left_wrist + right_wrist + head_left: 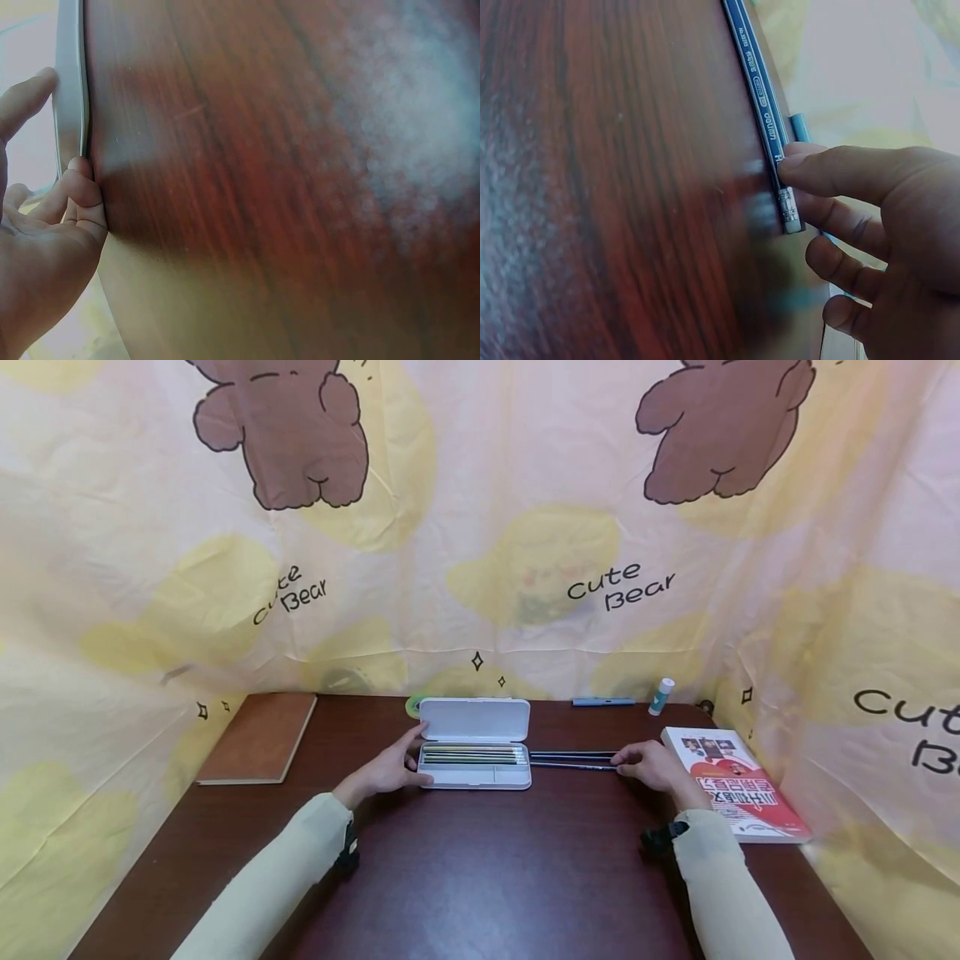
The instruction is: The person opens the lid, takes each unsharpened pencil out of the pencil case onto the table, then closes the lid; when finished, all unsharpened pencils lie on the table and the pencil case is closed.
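A white pencil case (457,776) lies on the dark wooden table with its lid (474,720) folded back. Several pencils (467,755) lie in its rear compartment. My left hand (386,768) holds the case's left end, thumb at the front corner and a finger near the hinge. To the right of the case, dark pencils (566,767) lie side by side, tips close to its right edge. My right hand (651,766) pinches at their far ends. In the right wrist view, thumb and finger hold a blue pencil (763,105) just above its white eraser (792,225).
A brown notebook (258,743) lies at the back left. Behind the case is a green tape roll (412,707). A blue pen (602,702) and an upright glue stick (661,697) are at the back right. A red-and-white book (738,785) lies beside my right wrist.
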Motion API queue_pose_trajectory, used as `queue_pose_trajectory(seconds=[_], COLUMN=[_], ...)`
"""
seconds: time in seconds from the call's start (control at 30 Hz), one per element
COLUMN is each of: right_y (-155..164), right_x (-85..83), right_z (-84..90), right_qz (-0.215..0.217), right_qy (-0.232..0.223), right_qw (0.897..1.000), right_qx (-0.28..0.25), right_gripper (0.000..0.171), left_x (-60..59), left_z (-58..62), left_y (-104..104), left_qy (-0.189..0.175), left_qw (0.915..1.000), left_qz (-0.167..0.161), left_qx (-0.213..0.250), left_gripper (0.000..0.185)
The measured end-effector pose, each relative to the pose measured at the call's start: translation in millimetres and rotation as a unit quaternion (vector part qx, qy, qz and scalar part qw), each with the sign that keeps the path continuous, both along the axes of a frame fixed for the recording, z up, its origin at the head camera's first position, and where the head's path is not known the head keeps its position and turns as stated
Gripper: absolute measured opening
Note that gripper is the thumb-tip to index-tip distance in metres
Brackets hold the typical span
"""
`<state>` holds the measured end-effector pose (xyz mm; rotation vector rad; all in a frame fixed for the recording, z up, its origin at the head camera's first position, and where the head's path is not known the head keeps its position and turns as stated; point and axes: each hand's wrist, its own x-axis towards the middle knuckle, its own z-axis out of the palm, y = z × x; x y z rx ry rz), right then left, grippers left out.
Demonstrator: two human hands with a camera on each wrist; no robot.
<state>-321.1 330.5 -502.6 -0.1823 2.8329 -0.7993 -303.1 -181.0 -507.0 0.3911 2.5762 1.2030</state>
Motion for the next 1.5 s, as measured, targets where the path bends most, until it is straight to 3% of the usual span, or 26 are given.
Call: queue_pose_trajectory(seconds=[0.37,0.67,1.0,1.3,1.5], right_y=[-16,-46,-86,-129,-151], right_x=[3.1,-1.3,-1.3,-5.2,-5.6], right_z=[15.2,21.0,31.4,28.9,19.2], right_qz=[0.012,0.026,0.070,0.075,0.106], right_qy=[0.003,0.013,0.026,0.023,0.039], right_qw=[1.000,0.999,0.996,0.995,0.992], right_qx=[-0.011,-0.033,-0.044,-0.057,-0.048], right_gripper=[0.015,0.018,0.020,0.017,0.015], left_x=[0.0,0.4,0.4,0.9,0.7], left_z=[-0.4,0.7,0.8,2.2,0.8], left_y=[0,-1,-2,-2,-1], left_qy=[0.004,0.005,0.008,0.009,0.013], left_qw=[1.0000,1.0000,0.9998,0.9998,0.9998], left_qz=[-0.004,-0.005,-0.014,-0.010,-0.009], left_qx=[0.001,0.003,0.013,0.013,0.009], left_gripper=[0.105,0.105,0.105,0.105,0.105])
